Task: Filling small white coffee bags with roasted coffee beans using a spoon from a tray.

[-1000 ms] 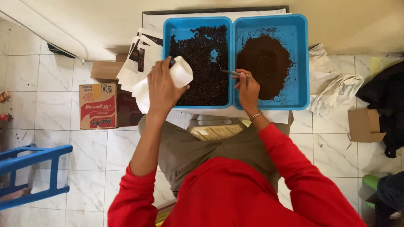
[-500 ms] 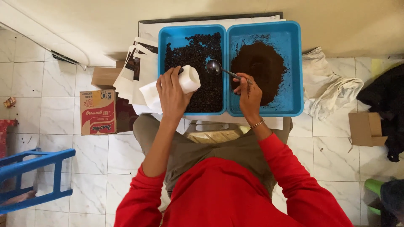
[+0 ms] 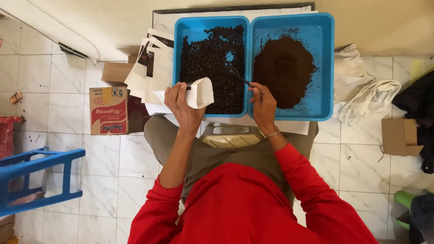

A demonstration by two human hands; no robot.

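White tiled floor point(image 3: 54, 77); bare tiles left and right of the seated person. Two blue trays point(image 3: 289, 115) touching edge to edge: one of coffee beans point(image 3: 212, 58), one of ground coffee point(image 3: 282, 70). Left hand point(image 3: 181, 106) clamped on one white pouch point(image 3: 201, 92) at the bean tray's near edge. Right hand point(image 3: 263, 104) gripping one spoon point(image 3: 237, 76), bowl over the beans. One stack of pouches point(image 3: 151, 72), left.

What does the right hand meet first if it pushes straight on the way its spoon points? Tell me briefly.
The right hand points its spoon up-left over the left blue tray. It would likely meet the coffee beans first; the spoon's height above them is unclear.
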